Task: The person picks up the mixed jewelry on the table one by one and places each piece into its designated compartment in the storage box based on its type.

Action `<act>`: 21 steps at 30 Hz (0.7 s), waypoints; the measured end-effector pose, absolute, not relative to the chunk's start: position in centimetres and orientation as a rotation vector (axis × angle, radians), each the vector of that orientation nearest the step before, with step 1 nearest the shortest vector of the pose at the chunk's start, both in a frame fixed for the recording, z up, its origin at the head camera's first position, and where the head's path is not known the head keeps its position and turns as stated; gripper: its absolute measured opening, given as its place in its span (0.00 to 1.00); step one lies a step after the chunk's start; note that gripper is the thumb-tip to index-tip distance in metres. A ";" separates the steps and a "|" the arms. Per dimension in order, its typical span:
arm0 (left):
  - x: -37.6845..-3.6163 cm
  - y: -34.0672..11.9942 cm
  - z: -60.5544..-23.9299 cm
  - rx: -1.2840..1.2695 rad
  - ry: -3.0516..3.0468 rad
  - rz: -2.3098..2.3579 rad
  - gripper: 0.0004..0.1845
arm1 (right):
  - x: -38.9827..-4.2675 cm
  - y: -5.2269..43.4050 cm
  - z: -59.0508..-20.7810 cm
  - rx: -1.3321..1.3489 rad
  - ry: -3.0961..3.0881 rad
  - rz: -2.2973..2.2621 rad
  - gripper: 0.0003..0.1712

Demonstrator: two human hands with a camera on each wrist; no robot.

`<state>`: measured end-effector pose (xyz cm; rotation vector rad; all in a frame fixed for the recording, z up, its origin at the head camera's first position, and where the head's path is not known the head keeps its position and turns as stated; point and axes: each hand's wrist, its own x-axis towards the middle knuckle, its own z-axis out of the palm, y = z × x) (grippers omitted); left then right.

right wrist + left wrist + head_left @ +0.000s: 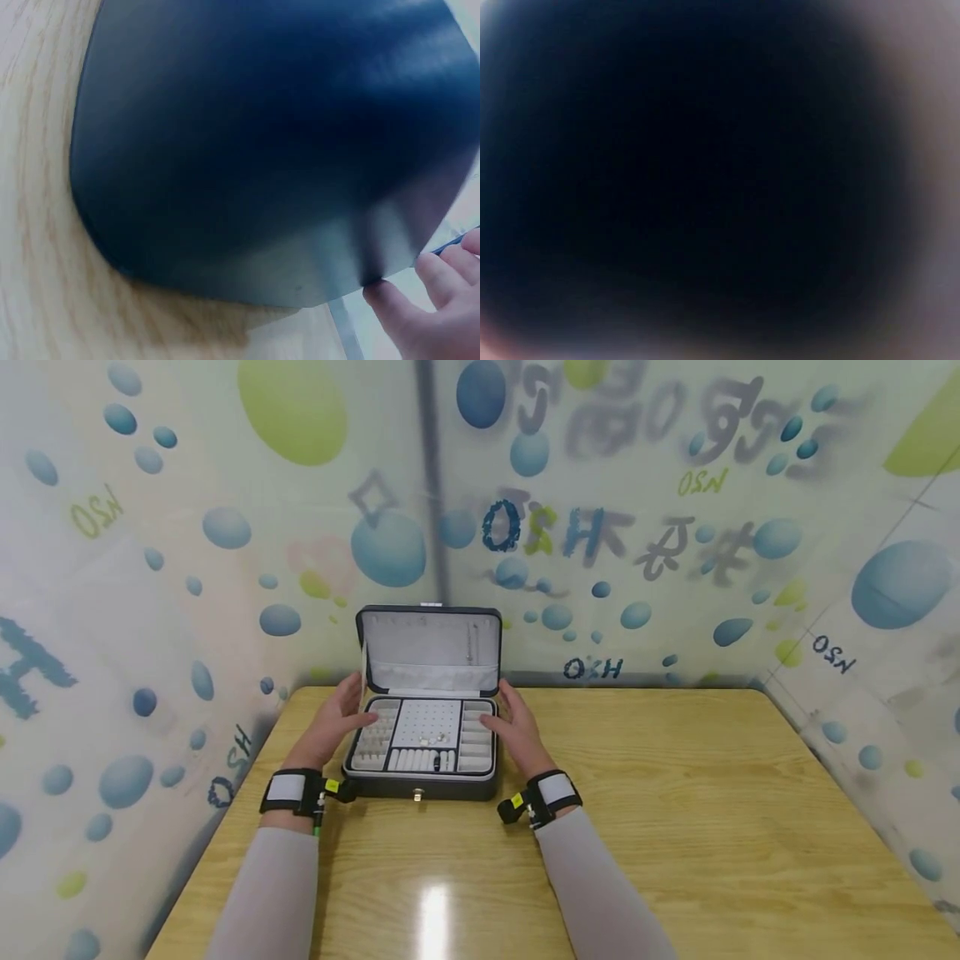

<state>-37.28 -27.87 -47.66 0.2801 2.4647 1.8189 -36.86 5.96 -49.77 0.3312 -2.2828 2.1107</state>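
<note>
A dark jewelry box [420, 787] stands on the table with its lid [431, 647] raised. At its left side is my left hand [330, 722], the thumb over the rim and the other fingers along the outside near the hinge. My right hand [517, 727] grips the right side likewise, its thumb at the compartments. Close up in the right wrist view, that thumb [390, 300] meets the edge of the dark box wall [247, 172]. Inside, a white perforated panel [427, 718] carries small earrings [435, 739], above ring rolls [412, 761]. The left wrist view is almost wholly dark.
The wooden table [675, 810] reaches to a wall covering [637, 510] printed with blue and green drops. A necklace [472, 643] hangs inside the lid. A metal clasp [417, 794] sits on the box front. Each wrist wears a black camera strap [555, 792].
</note>
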 end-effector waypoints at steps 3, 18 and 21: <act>-37.3 -28.0 -47.6 0.262 2.454 1.845 0.51 | -36.8 5.9 -49.8 0.331 -2.267 2.102 0.45; -36.5 -27.4 -45.4 0.132 2.338 2.010 0.40 | -37.4 6.7 -48.5 0.219 -2.145 2.279 0.34; -36.2 -27.5 -45.1 0.156 2.374 1.964 0.40 | -37.4 6.8 -48.2 0.183 -2.102 2.309 0.32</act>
